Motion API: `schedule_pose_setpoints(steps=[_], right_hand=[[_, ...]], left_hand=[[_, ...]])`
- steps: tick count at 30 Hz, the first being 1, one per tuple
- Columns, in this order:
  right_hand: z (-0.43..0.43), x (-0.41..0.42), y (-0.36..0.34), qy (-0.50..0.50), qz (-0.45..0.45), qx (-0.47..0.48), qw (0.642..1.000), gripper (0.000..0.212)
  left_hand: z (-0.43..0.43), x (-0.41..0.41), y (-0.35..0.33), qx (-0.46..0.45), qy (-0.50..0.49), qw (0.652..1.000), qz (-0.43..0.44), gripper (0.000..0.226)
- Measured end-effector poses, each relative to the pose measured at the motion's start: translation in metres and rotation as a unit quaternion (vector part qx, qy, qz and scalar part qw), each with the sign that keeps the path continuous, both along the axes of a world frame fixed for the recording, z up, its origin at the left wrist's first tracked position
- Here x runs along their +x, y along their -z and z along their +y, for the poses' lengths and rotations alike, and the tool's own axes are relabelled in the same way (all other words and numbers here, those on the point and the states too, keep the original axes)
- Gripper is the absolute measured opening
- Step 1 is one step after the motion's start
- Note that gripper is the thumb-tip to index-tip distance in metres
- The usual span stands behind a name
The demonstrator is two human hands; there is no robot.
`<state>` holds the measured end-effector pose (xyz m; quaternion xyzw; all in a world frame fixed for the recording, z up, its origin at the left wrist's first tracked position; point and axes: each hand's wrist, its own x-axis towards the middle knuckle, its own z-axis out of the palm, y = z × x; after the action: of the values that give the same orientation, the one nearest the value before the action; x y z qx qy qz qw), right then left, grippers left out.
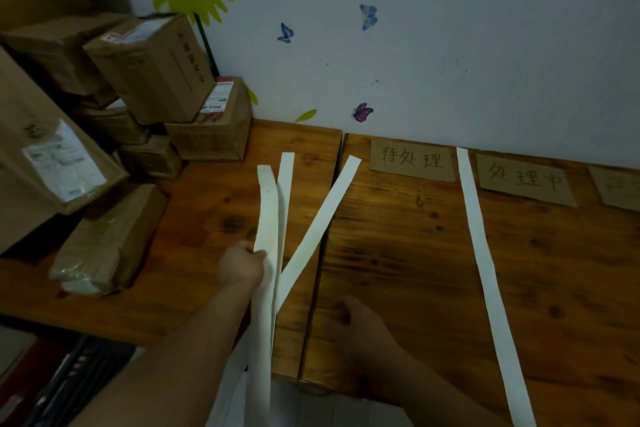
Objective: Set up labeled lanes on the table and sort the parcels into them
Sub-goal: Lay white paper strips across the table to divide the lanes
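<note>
My left hand [242, 265] grips a bunch of long white paper strips [272, 218] above the wooden table [398, 236]; one strip [323, 218] fans out to the right, across the seam between the two boards. One white strip [485, 263] lies flat on the table, running from the wall to the front edge. Three cardboard labels with handwriting lie along the wall: one [412, 159] left of that strip, one [524, 180] right of it, and one [620, 189] cut off at the frame edge. My right hand [353, 319] rests on the table near the front edge, fingers loosely curled, holding nothing.
Brown cardboard parcels are stacked at the table's left end: a tall box [152, 66], a box with a shipping label [214, 121], a flat taped parcel [107, 246] and a large box [45, 163]. The wall [450, 45] with butterfly stickers bounds the table's back.
</note>
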<state>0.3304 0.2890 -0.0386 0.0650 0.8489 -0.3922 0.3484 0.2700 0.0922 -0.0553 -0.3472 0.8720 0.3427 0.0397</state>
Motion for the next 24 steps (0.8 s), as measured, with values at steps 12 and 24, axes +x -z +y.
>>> schedule_pose_setpoints(steps=[12,24], right_hand=[[-0.040,0.007,-0.029,-0.064,0.054,-0.072,0.994,0.042],[-0.053,-0.023,-0.030,0.096,0.122,-0.085,0.984,0.020]], left_hand=[[0.005,-0.001,-0.059,0.446,-0.097,0.888,0.056,0.024],[0.016,-0.005,-0.063,0.267,-0.031,0.958,0.101,0.030]])
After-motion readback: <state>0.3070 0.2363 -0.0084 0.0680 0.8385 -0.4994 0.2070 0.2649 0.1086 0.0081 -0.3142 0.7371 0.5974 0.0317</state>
